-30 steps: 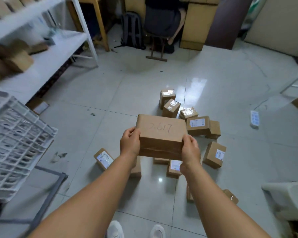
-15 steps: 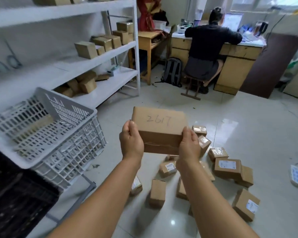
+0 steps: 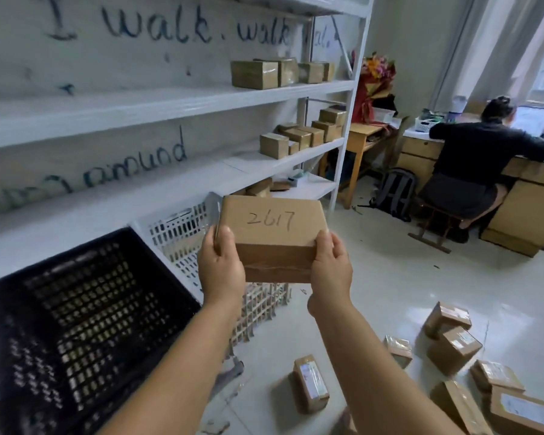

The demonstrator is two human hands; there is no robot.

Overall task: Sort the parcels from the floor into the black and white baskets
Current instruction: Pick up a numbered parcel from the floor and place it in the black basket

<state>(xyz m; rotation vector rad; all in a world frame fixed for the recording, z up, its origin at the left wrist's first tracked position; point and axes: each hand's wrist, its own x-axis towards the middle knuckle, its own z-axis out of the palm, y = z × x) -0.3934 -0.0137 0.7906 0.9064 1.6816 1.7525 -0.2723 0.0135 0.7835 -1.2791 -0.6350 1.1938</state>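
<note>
Carried up from over the floor pile, the parcel [image 3: 270, 238] marked 2617 now sits before the white basket [image 3: 182, 233], left hand [image 3: 222, 268] and right hand [image 3: 330, 268] clamping opposite ends, and appears rigid, light, best held by those ends.

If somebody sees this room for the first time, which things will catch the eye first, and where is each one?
First, the brown cardboard parcel marked 2617, held up at the centre by the left hand and the right hand, one at each end. Below and left stands the black plastic lattice basket, with the white plastic lattice basket behind it. More small brown taped parcels lie on the pale floor at the lower right.
</note>
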